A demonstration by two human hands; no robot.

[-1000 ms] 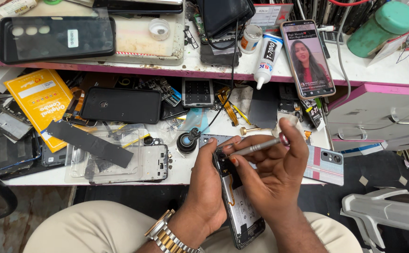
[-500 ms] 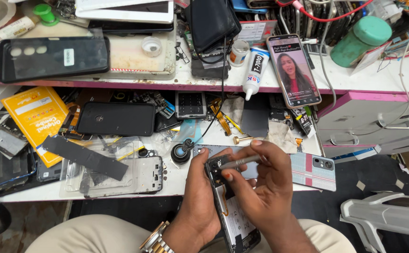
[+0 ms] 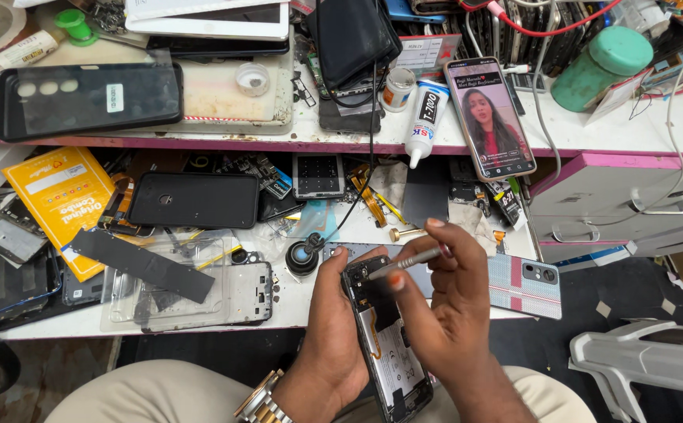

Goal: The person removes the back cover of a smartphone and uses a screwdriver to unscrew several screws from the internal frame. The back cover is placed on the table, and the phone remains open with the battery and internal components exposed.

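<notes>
An opened phone (image 3: 384,337) with its back off, showing the battery and board, lies in my left hand (image 3: 334,329), held above my lap at the bench's front edge. My right hand (image 3: 447,313) grips a thin silver screwdriver (image 3: 408,262) between thumb and fingers. The tool lies nearly flat, its tip touching the upper part of the phone near the camera area. A gold wristwatch (image 3: 259,406) sits on my left wrist.
The cluttered white bench (image 3: 294,309) holds a checked phone back cover (image 3: 523,283), a black phone (image 3: 193,200), a yellow packet (image 3: 63,200), a clear case (image 3: 200,290) and a small round black lens (image 3: 304,254). On the shelf stand a glue tube (image 3: 424,117), a playing phone (image 3: 489,117) and a green jar (image 3: 600,66).
The view has shifted slightly. My right hand has turned the screwdriver and brought its tip down onto the phone's upper end; my left hand keeps its hold.
</notes>
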